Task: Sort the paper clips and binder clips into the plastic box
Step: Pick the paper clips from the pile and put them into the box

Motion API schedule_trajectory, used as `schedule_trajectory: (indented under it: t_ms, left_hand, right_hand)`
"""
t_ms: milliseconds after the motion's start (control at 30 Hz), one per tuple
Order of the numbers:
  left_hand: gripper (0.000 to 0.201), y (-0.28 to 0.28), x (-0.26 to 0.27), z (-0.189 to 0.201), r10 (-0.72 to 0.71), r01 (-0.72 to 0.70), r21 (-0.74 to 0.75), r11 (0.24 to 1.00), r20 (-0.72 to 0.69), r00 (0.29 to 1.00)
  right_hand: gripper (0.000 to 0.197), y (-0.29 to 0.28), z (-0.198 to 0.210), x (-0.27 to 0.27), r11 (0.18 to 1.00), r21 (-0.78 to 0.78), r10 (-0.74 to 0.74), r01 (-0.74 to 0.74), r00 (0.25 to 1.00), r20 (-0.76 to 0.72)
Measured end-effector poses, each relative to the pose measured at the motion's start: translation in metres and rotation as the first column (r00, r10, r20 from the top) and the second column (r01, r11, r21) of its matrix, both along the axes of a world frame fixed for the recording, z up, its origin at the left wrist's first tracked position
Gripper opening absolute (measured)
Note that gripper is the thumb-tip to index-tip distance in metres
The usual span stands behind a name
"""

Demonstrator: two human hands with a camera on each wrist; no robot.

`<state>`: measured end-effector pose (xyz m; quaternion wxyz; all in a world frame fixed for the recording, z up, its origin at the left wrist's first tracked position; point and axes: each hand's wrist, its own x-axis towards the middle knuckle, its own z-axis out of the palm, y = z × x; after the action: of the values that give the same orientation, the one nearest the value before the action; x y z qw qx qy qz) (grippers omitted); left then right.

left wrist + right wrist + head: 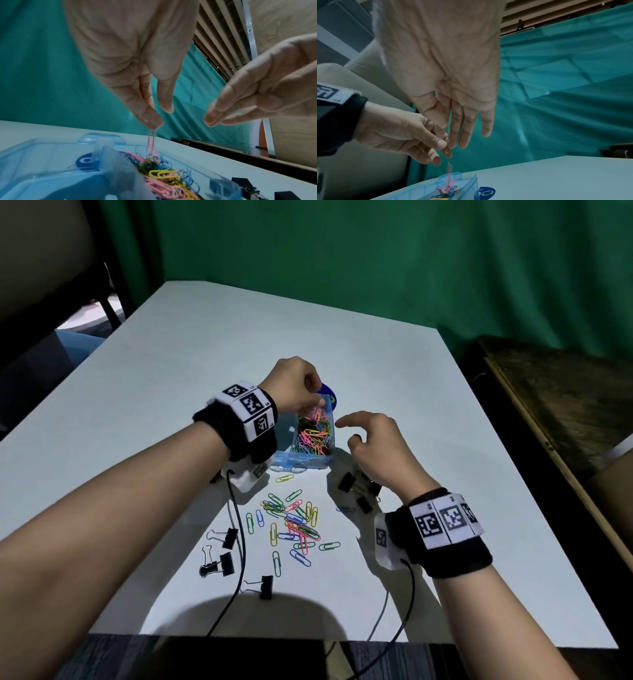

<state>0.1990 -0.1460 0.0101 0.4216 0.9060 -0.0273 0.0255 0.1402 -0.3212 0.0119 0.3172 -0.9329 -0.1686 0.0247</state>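
A clear blue plastic box (301, 462) holds a heap of coloured paper clips (313, 429). Over its far end my left hand (317, 402) pinches a pink paper clip (151, 140) in its fingertips; the clip hangs down and its lower end reaches the heap. Just right of the box my right hand (346, 433) hovers with relaxed fingers and holds nothing. Loose paper clips (294, 522) lie scattered on the white table (171, 378) in front of the box. Black binder clips lie at the left (226, 539) and under my right wrist (356, 484).
A dark blue round label (327, 395) shows just beyond the box. Black cables (239, 525) run from both wrists over the table's front edge. A dark wooden cabinet (548, 405) stands at the right and a green curtain (376, 251) hangs behind.
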Motion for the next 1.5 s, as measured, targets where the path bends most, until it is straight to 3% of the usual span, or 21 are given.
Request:
schedule_trajectory:
  t_ms: [100,200,267,367,500,600,733,800,900,967,1167,1267,1367,1500]
  left_hand:
    - [0.023,0.010,-0.003,0.001,0.030,-0.030,-0.042,0.999,-0.004,1.000]
    - [0.019,0.021,-0.009,0.005,0.038,-0.039,-0.051,0.998,-0.022,0.999]
    - [0.016,0.028,-0.016,0.009,0.036,-0.038,-0.041,0.998,-0.044,0.998]
    - [0.011,0.037,-0.032,0.013,-0.013,0.014,0.012,1.000,-0.106,0.994]
    - [0.009,0.044,-0.062,0.008,-0.086,0.108,0.116,0.987,-0.180,0.980]
    - [0.014,0.046,-0.085,-0.004,-0.152,0.226,0.246,0.942,-0.287,0.946]
    - [0.024,0.043,-0.104,-0.023,-0.173,0.369,0.465,0.805,-0.412,0.895]
    - [0.029,0.040,-0.108,-0.033,-0.152,0.401,0.533,0.745,-0.450,0.880]
    - [0.041,0.033,-0.109,-0.043,-0.170,0.459,0.542,0.704,-0.499,0.850]
    - [0.050,0.025,-0.107,-0.045,-0.188,0.481,0.548,0.685,-0.505,0.842]
    - [0.046,0.000,-0.108,-0.052,-0.278,0.477,0.518,0.710,-0.417,0.866]
    - [0.054,0.008,-0.108,-0.046,-0.287,0.472,0.473,0.744,-0.413,0.864]
    - [0.061,0.016,-0.109,-0.043,-0.315,0.522,0.422,0.741,-0.467,0.826]
    - [0.076,0.015,-0.112,-0.046,-0.302,0.538,0.463,0.704,-0.491,0.817]
  right_hand:
    - [0.037,0.007,-0.004,-0.014,0.999,0.005,0.032,-0.032,0.999,-0.018]
    - [0.030,0.024,-0.014,-0.028,0.979,-0.050,0.192,-0.197,0.977,-0.094]
    - [0.025,0.036,-0.021,-0.033,0.934,-0.145,0.295,-0.326,0.934,-0.203]
    - [0.025,0.043,-0.028,-0.037,0.842,-0.287,0.338,-0.457,0.861,-0.381]
    - [0.033,0.038,-0.031,-0.042,0.764,-0.373,0.361,-0.527,0.828,-0.429]
    - [0.042,0.026,-0.030,-0.046,0.800,-0.330,0.351,-0.501,0.838,-0.418]
    - [0.018,0.004,-0.035,-0.050,0.898,-0.349,0.163,-0.267,0.940,-0.299]
    - [0.037,-0.004,-0.036,-0.056,0.866,-0.461,0.021,-0.191,0.937,-0.349]
    - [0.059,-0.006,-0.036,-0.067,0.784,-0.576,-0.066,-0.232,0.891,-0.448]
    - [0.065,0.002,-0.041,-0.072,0.767,-0.595,-0.055,-0.240,0.899,-0.434]
    - [0.041,0.034,-0.050,-0.075,0.840,-0.444,0.184,-0.312,0.934,-0.307]
    - [0.061,0.035,-0.046,-0.072,0.855,-0.441,0.160,-0.273,0.948,-0.276]
    - [0.079,0.034,-0.050,-0.073,0.804,-0.520,0.150,-0.290,0.944,-0.294]
    - [0.077,0.045,-0.055,-0.070,0.827,-0.437,0.208,-0.354,0.914,-0.347]
